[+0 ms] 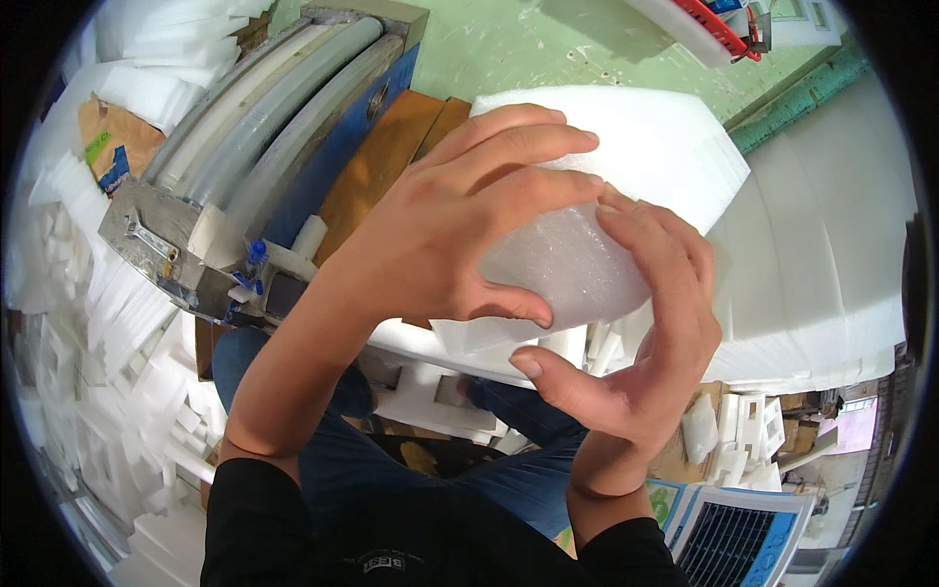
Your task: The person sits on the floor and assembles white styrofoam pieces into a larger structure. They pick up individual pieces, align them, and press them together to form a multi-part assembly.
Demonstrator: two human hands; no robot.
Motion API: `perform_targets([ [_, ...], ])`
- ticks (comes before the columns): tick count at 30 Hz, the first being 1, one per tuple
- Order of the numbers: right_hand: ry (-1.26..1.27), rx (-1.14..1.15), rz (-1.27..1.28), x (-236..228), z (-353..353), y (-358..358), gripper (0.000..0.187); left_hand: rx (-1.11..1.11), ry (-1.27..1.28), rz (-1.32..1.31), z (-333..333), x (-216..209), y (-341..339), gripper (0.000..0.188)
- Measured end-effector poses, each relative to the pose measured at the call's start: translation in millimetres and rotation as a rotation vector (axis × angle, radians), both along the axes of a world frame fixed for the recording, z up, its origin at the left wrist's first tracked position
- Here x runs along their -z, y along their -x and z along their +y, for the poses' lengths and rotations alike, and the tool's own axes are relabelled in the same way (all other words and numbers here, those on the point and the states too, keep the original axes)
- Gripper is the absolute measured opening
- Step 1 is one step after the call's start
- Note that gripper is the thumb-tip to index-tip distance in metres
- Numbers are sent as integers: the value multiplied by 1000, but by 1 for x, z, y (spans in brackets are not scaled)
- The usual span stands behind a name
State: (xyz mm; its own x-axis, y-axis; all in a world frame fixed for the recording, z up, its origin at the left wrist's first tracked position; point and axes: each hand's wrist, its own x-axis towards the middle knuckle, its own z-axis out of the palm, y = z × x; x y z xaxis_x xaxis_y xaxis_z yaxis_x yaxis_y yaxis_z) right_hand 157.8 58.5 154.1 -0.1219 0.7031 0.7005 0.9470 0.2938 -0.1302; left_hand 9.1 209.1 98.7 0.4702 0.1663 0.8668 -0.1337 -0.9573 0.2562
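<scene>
A curved, translucent white foam sheet (562,264) is held up in front of me between both hands. My left hand (440,230) wraps its left side, the fingers arched across the top and the thumb against the lower front. On the other side, my right hand (670,333) curls its fingers over the right edge, their tips almost meeting those of the left. The right thumb stands away from its fingers, near the sheet's lower edge; whether it touches cannot be seen. Right behind lies a larger thick white foam sheet (675,127).
At left stands a machine with long grey rollers (284,108), a wrench (152,238) lying on its end plate. White foam scraps (108,391) pile up beyond it. Tall foam sheets (812,245) flank the right. A red basket (719,29) sits on the green surface (518,44).
</scene>
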Motion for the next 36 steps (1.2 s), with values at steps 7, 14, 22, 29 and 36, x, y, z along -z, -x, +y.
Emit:
perform_targets([
  [7, -63, -30, -26, 11, -3, -4, 89, 0, 6, -9, -4, -3, 1, 84],
  [14, -83, -106, -55, 14, 2, -18, 88, -36, -60, -76, -5, -2, -4, 80],
  [22, -122, -85, -51, 21, 3, -12, 89, -25, -58, -93, -6, -2, -2, 80],
  [29, -152, -69, -64, 23, 2, -14, 90, 51, -26, -115, -3, -3, 0, 84],
  [36, -132, -34, -77, 19, -4, -10, 89, 176, 735, -233, -12, -11, -6, 62],
])
